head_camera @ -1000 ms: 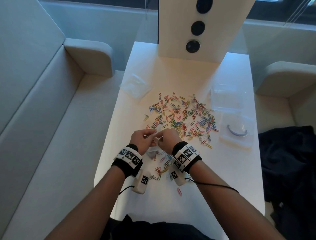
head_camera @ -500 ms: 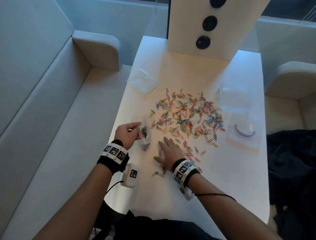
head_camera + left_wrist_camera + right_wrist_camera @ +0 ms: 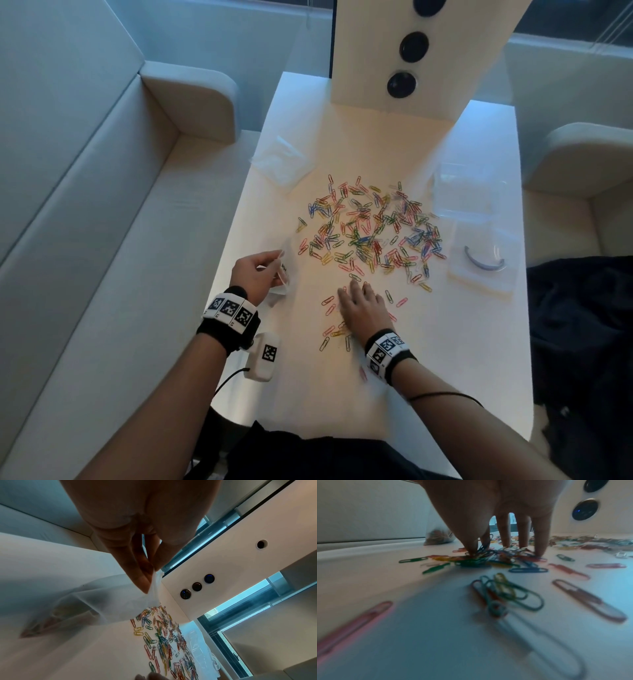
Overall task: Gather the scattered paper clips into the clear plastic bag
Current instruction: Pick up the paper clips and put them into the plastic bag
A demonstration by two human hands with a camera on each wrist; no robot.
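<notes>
Coloured paper clips (image 3: 373, 229) lie spread over the middle of the white table (image 3: 462, 342), with a looser scatter near me. My left hand (image 3: 257, 277) pinches the top edge of a small clear plastic bag (image 3: 286, 270) at the table's left side. The bag (image 3: 96, 609) hangs from thumb and forefinger with a few clips inside. My right hand (image 3: 359, 305) lies palm down with spread, straight fingers. Its fingertips (image 3: 541, 550) press on a small heap of clips (image 3: 488, 559).
A flat clear bag (image 3: 282, 164) lies at the far left of the table. A clear plastic case (image 3: 469, 195) and a bag with a curved grey piece (image 3: 484, 263) sit right. A white panel with round black sockets (image 3: 400, 84) stands at the back. Dark cloth (image 3: 582, 342) lies right.
Both hands were together at the bag a second ago. The left hand has carried the bag to the left, and the right hand has come down flat onto the near clips.
</notes>
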